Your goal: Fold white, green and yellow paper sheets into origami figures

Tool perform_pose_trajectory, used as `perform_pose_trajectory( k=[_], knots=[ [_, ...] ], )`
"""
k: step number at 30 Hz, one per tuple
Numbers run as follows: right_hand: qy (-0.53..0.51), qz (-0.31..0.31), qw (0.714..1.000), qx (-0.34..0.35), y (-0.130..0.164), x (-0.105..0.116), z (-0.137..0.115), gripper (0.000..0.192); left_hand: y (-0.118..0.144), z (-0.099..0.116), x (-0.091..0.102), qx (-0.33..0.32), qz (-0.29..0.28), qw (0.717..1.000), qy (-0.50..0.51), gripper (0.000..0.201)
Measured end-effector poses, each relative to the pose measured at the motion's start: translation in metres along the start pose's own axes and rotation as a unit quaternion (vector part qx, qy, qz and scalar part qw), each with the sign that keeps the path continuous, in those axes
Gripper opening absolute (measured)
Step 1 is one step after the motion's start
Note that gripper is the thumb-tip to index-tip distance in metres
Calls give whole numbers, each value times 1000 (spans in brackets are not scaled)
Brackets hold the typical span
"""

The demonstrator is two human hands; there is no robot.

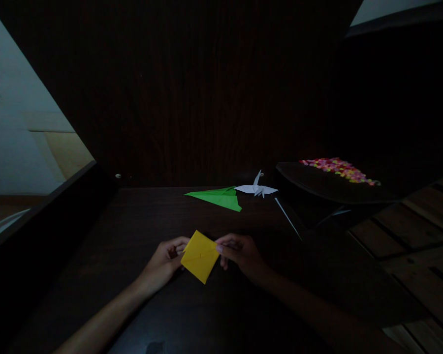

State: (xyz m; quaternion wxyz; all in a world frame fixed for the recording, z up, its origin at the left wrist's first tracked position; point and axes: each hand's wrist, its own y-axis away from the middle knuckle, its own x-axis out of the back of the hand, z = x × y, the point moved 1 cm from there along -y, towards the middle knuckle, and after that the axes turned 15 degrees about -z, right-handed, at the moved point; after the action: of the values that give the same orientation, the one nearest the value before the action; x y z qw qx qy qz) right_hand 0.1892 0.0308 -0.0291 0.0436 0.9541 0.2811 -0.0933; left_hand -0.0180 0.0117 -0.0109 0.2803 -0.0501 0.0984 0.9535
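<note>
A yellow folded paper square (200, 258), turned so its corners point up, down and sideways, is held up between my two hands above the dark table. My left hand (166, 258) grips its left corner, with the fingertips partly hidden behind the paper. At the right corner, the thumb and fingers of my right hand (241, 253) pinch the paper. Crease lines run across its face. Beyond it lie a green paper plane (217, 197) and a white origami crane (256, 189), close together.
A thin white strip (288, 219) lies to the right of the crane. Small pink, red and yellow pieces (339, 169) are spread on a dark curved surface (317, 189) at the right. A raised dark side board (51, 206) bounds the left, and wooden slats (384, 236) show lower right.
</note>
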Motion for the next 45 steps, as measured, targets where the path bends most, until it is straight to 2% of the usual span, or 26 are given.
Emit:
perform_pose_trajectory(
  k=[5, 8, 17, 23, 27, 31, 34, 45],
  knots=[
    [24, 11, 1000, 5, 0, 1, -1, 19, 1, 2, -3, 25, 35, 999, 30, 41],
    [43, 18, 999, 6, 0, 2, 0, 18, 1, 3, -4, 27, 34, 996, 75, 49],
    [86, 30, 996, 15, 1, 2, 0, 14, 4, 7, -7, 37, -44, 998, 9, 35],
    [70, 32, 996, 34, 0, 2, 1, 20, 2, 5, -5, 28, -26, 999, 3, 34],
    [51, 0, 998, 28, 1, 0, 0, 25, 2, 8, -6, 10, -7, 1000, 4, 32],
    [46, -52, 998, -4, 3, -3, -1, 27, 3, 12, -8, -1, -6, 1000, 10, 33],
    [59, -65, 996, -13, 3, -3, -1, 27, 3, 12, -8, -1, -11, 1000, 16, 34],
    [114, -39, 993, 8, 4, -2, -3, 25, 7, 8, -12, 41, -103, 992, 60, 37]
  ],
)
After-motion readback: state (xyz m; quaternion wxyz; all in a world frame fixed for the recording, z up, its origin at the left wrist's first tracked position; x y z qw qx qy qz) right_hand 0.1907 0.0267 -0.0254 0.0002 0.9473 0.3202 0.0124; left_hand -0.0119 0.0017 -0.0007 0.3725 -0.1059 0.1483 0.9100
